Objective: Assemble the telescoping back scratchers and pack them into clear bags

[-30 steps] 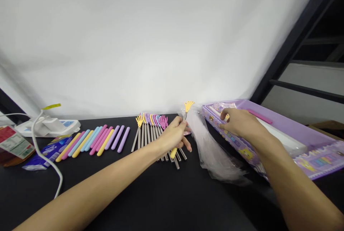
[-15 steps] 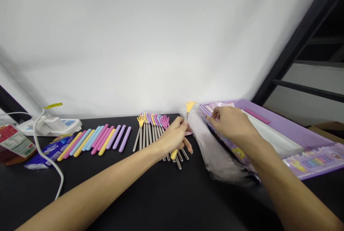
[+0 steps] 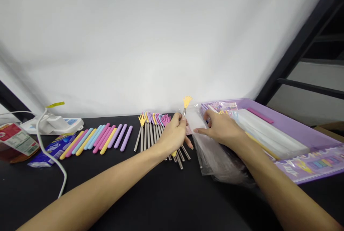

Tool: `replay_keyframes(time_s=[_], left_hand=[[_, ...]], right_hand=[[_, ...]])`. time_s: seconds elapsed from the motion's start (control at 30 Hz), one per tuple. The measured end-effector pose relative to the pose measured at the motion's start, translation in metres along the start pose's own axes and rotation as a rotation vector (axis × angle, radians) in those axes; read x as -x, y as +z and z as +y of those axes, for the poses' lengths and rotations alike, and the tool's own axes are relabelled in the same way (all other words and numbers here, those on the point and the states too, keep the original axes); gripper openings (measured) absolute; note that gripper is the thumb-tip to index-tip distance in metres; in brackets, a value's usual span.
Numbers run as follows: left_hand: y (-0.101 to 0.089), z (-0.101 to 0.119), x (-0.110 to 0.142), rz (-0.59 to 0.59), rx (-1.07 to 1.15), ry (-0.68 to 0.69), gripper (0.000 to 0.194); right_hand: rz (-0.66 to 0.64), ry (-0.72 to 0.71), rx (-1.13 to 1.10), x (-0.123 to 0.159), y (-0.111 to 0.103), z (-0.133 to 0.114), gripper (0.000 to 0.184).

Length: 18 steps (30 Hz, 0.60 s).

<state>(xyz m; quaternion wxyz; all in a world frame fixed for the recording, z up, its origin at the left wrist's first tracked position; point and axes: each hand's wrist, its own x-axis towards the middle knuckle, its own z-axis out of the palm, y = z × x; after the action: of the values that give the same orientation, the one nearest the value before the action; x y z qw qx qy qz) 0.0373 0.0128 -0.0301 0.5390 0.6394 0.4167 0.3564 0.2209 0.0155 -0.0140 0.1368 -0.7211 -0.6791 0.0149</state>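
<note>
Yellow at its head, the slim scratcher [image 3: 187,101] is gripped partway along its metal shaft by the left hand [image 3: 173,136], its fan end pointing between twelve and one o'clock and its yellow handle end emerging below the palm. Thumb and forefinger of the right hand [image 3: 221,127] are parted above the clear bags [image 3: 215,163], which spread toward six o'clock from it; whether the thumb touches the film I cannot tell. At three o'clock from that hand lies the purple box [image 3: 290,127].

Thin film like this probably clings, so a careless pinch could lift several bags together or drag the stack askew. Metal-shafted scratchers [image 3: 145,136] lie close at nine o'clock from the left hand, some partly under it; a low wrist could roll them across the tabletop [image 3: 161,202] toward the coloured handles [image 3: 96,137] farther out at nine. A swing of the right forearm [image 3: 287,180] might nudge the box.
</note>
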Motion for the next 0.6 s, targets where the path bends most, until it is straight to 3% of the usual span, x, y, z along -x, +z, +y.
replay_keyframes(time_s=[0.13,0.27,0.47,0.6], left_hand=[[-0.004,0.008,0.000,0.000,0.080,-0.145,0.018],[-0.001,0.015,-0.002,-0.047,0.221,-0.244,0.016],[0.007,0.012,-0.007,-0.092,0.252,-0.193,0.017],[0.014,0.011,-0.010,-0.101,0.308,-0.160,0.015]], right_hand=[[-0.016,0.012,-0.014,-0.002,0.005,0.002,0.037],[0.067,0.031,-0.010,-0.004,0.002,0.008,0.034],[0.195,0.015,-0.174,0.003,-0.025,0.008,0.026],[0.321,0.093,-0.383,0.011,-0.045,0.007,0.024]])
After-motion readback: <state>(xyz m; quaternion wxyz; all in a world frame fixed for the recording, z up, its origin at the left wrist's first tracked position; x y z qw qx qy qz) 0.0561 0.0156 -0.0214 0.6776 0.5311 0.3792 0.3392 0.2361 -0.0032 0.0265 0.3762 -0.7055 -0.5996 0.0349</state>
